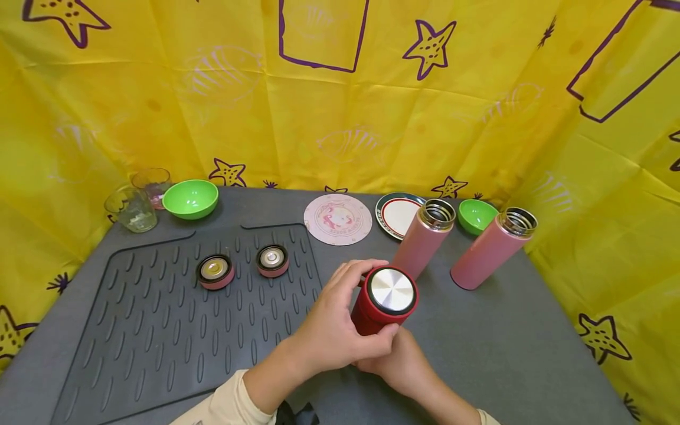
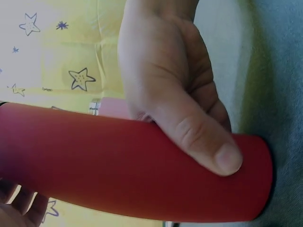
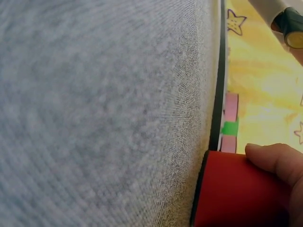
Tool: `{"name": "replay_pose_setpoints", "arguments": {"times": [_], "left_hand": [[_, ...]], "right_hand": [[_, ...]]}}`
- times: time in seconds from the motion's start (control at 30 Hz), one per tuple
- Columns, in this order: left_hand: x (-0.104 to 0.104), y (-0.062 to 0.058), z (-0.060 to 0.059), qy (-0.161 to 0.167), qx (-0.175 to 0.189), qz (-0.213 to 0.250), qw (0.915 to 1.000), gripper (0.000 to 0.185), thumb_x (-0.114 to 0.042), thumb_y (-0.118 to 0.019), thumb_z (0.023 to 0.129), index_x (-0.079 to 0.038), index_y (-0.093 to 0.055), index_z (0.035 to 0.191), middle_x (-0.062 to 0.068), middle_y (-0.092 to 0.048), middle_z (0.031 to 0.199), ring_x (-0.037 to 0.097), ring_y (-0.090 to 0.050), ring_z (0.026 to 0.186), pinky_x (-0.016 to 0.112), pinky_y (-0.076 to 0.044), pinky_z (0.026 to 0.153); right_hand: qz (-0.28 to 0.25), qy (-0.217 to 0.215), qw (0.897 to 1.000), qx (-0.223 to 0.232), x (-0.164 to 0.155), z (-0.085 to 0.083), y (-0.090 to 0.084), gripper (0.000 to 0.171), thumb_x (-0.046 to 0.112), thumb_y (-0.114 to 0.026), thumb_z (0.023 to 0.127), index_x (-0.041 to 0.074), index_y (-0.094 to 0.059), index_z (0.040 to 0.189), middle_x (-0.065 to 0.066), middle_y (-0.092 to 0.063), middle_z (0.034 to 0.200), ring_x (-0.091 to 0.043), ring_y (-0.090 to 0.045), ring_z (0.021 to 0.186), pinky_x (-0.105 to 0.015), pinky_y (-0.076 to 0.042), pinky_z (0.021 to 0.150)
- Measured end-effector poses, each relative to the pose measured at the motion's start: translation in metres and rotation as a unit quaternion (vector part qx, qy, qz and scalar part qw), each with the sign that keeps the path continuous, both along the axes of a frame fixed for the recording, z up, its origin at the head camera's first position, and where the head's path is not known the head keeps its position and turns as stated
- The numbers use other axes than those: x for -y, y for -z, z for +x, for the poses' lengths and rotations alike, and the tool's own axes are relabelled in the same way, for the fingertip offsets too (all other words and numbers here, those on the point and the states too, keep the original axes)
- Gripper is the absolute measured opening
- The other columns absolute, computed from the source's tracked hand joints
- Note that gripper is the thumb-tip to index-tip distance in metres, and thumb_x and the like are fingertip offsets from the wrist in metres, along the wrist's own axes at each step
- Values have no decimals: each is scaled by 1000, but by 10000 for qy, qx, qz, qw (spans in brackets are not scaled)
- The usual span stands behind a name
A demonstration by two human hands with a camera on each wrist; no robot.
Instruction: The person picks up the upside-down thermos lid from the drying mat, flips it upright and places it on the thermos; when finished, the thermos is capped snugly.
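While both hands are busy with the one red bottle (image 2: 137, 163), my eye goes to how it is being held. It stands more or less upright over the near part of the counter (image 1: 520, 348), silver disc (image 1: 393, 289) uppermost; I can't tell whether its base bears any weight. The left hand (image 1: 334, 321) has its fingers bent round the top end, thumb in front; the right hand (image 1: 395, 363) grips low down, thumb laid across the smooth side near the base.

That lower grip is what I'd worry about. If the top is twisted hard, the smooth body could turn in the right hand, and the bottle might lurch sideways. Just beyond it stands a tall, narrow nearer pink bottle (image 1: 417, 248), its mouth open; a knock could tip it towards the farther pink bottle (image 1: 486, 254), also open, or the green bowl (image 1: 477, 216) behind. Whether anything would spill I can't say.

A pink lid (image 1: 215, 271) and a second pink lid (image 1: 273, 261) lie inner side up on the ribbed mat (image 1: 175, 330), where a careless left sleeve could probably sweep them.
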State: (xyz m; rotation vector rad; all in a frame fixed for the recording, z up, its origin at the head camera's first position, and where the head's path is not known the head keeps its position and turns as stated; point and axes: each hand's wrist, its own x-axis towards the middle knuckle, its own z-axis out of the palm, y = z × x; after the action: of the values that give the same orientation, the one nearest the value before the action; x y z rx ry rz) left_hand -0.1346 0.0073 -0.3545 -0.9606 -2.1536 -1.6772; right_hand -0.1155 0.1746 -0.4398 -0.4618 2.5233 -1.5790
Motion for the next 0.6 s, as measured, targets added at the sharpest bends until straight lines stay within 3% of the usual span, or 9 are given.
{"name": "replay_pose_setpoints", "arguments": {"times": [0.1,0.23,0.4,0.6], "left_hand": [[1,-2,1,19,116,-96,9999,78,-25,-83,72,-20,-41,138,-7,-50,129,13,-46,116,35,-46,90],[-4,-4,4,-327,460,-76,9984,87,-40,-91,65,-20,-36,130,-7,-45,123,12,-48,111,32,-46,88],[-7,-3,4,-611,466,105,9970,76,-37,-91,65,-19,-42,120,-8,-50,114,11,-52,105,33,-47,86],[1,-1,-2,-212,77,-56,9997,70,-26,-86,69,-21,-51,130,-10,-55,119,12,-46,111,35,-45,88]], "right_hand": [[83,-26,9994,-337,0,0,0,38,-2,-79,66,10,-63,99,9,-65,86,-10,-60,77,-28,-51,70],[310,-94,9966,-755,1,-1,0,34,-4,-77,64,14,-63,89,12,-61,78,-8,-56,70,-27,-50,64],[-59,-187,9991,-370,1,-4,1,40,-5,-80,65,19,-62,92,8,-64,81,-13,-59,71,-29,-50,66],[-38,-55,10000,-6,1,-2,2,37,1,-83,67,15,-64,96,7,-66,84,-13,-61,75,-29,-52,70]]}}
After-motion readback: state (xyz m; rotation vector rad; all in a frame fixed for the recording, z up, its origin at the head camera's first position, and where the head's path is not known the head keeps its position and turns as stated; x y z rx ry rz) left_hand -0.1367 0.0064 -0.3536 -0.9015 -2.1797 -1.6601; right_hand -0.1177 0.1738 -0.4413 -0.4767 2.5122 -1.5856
